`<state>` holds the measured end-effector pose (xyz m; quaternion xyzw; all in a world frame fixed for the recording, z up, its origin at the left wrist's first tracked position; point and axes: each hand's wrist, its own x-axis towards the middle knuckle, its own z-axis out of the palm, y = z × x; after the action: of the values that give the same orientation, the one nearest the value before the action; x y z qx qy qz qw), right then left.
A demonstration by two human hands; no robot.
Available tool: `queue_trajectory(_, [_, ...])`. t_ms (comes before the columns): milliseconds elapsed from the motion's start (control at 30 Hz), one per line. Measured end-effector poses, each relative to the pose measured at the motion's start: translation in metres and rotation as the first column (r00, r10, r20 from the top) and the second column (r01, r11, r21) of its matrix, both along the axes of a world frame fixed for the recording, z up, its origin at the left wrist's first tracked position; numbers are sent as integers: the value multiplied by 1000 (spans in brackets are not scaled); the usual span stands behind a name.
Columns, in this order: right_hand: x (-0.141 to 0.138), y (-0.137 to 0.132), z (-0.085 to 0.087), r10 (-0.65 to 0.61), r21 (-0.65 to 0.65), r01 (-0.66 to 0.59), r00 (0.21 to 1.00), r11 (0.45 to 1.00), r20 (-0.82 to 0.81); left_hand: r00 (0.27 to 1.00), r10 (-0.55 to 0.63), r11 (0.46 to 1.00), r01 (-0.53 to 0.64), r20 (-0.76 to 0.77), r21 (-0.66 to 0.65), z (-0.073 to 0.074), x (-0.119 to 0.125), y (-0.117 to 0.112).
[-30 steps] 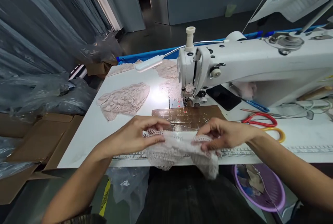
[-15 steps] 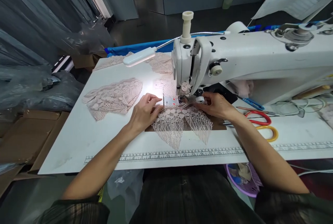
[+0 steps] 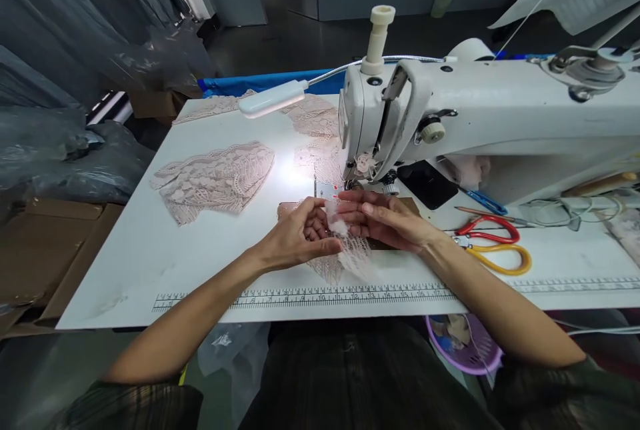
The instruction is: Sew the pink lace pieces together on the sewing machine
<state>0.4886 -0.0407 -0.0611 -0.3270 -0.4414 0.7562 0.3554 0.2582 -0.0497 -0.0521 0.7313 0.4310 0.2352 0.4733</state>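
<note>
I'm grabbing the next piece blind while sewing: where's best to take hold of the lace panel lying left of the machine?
Probably pinch the lace panel at its near corner, coming from the front-left with the left hand. It lies flat and thin on the table, so only an edge lifts easily.

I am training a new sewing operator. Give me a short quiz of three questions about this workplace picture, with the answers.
1. True or false: the red scissors lie to the right of the right hand.
2. What does the left hand touch? A) the lamp B) the lace piece C) the purple basket
3. Fill in: along the front edge of the table runs a printed ____.
Key: 1 true; 2 B; 3 ruler.
</note>
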Motion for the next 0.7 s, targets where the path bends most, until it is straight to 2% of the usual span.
queue_trajectory(33, [2,1,-2,-10,74,4,997,997,73,998,61,996,-62,-22,-66,1,2,-1])
queue_trajectory(100, [8,3,-7,-151,286,60,940,956,307,984,164,977,-172,-72,-123,1,5,-3])
queue_trajectory(167, [15,4,-13,-368,513,59,766,856,527,977,207,961,-214,-58,-176,2,7,-4])
queue_trajectory(233, [19,4,-17,-511,661,-45,596,749,620,977,201,952,-211,-68,-220,4,6,-4])
queue_trajectory(300, [20,2,-20,-569,738,-175,531,652,628,971,194,955,-219,-136,-201,7,3,-3])
queue_trajectory(400, [17,0,-22,-576,787,-315,547,530,607,960,194,960,-228,-203,-160,10,-6,1])
queue_trajectory(467, [16,0,-22,-557,798,-362,576,482,598,954,209,957,-245,-213,-156,11,-12,5])
queue_trajectory(533, [15,-1,-19,-534,807,-356,613,472,583,951,232,951,-266,-203,-158,11,-15,9])
queue_trajectory(600, [15,-6,-11,-485,806,-332,665,489,568,953,239,949,-270,-185,-164,10,-16,11])
queue_trajectory(667, [14,-15,-1,-352,767,-378,722,519,595,953,249,948,-276,-170,-156,8,-14,12])
queue_trajectory(700, [14,-21,4,-264,728,-441,728,525,632,953,255,948,-279,-162,-152,7,-12,12])
